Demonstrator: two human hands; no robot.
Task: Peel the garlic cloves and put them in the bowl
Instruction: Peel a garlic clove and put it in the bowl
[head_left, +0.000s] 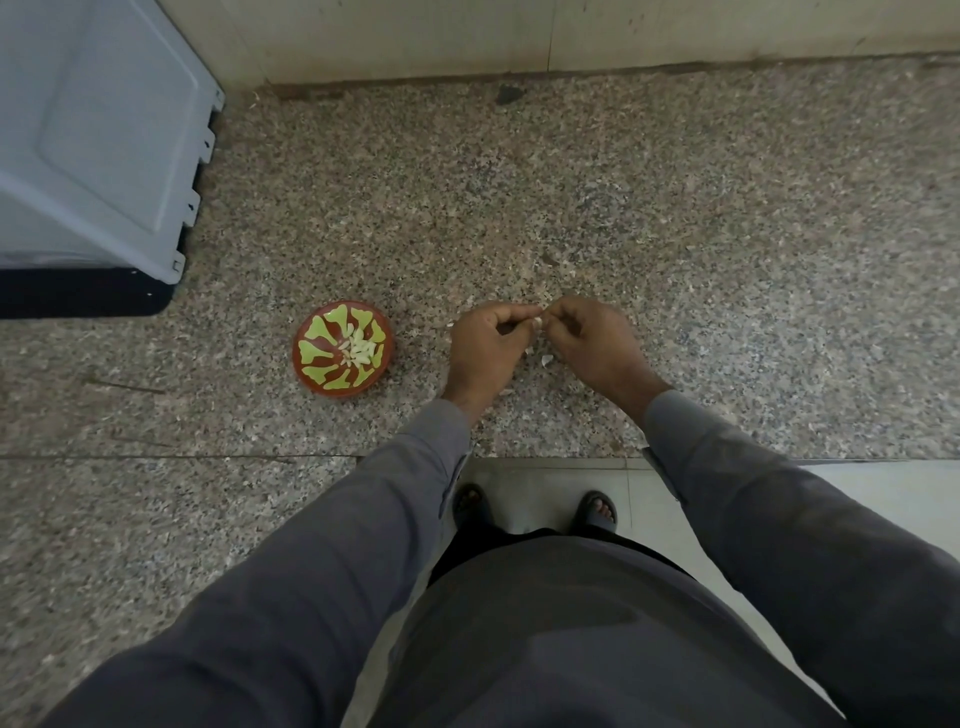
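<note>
Far left, a pale grey plastic appliance panel (98, 135) with a dark base stood on the speckled pink-grey granite tabletop (675, 208). Just right of it sat the small round red-brown bowl with yellow-green petal shapes (317, 358), and there they were, a heap of pale peeled garlic cloves (361, 349) lying in its middle. Moving right, well apart from the bowl, the left hand (485, 345) was up over the tabletop, fingers curled, thumb and forefinger pinching one end of a small whitish garlic clove (538, 318). The right hand (589, 338) met it fingertip to fingertip, its grip also curled and pinching the same clove from the other side. So the clove was held between both hands, off the stone. Bits of white papery garlic skin (546, 359) lay scattered on the tabletop beneath and just beside the hands. Both wrists came out of long grey sleeves (753, 499). Lower down, beyond the tabletop edge, two feet in dark sandals (597, 512) stood on pale floor tiles (883, 499)
</note>
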